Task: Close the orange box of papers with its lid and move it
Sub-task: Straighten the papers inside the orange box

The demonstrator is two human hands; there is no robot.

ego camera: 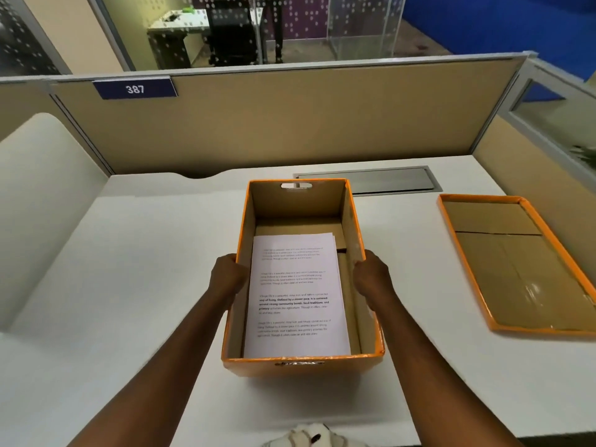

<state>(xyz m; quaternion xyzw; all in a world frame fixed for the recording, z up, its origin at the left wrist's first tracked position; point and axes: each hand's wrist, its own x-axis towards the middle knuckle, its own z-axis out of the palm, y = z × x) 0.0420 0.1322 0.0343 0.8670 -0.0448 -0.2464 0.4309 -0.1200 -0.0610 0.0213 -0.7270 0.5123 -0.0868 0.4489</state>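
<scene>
An open orange box (303, 366) with brown cardboard inside stands in the middle of the white desk. A stack of printed papers (296, 295) lies flat on its bottom. My left hand (225, 279) presses against the box's left outer wall, and my right hand (374, 279) grips the right wall at its rim. The orange lid (516, 262) lies upside down on the desk to the right of the box, apart from it.
Beige cubicle partitions (290, 124) close off the desk at the back and right. A grey cable hatch (393, 180) sits in the desk just behind the box. A white rounded divider (48, 204) stands on the left. Something white and crumpled (309, 437) lies at the near edge.
</scene>
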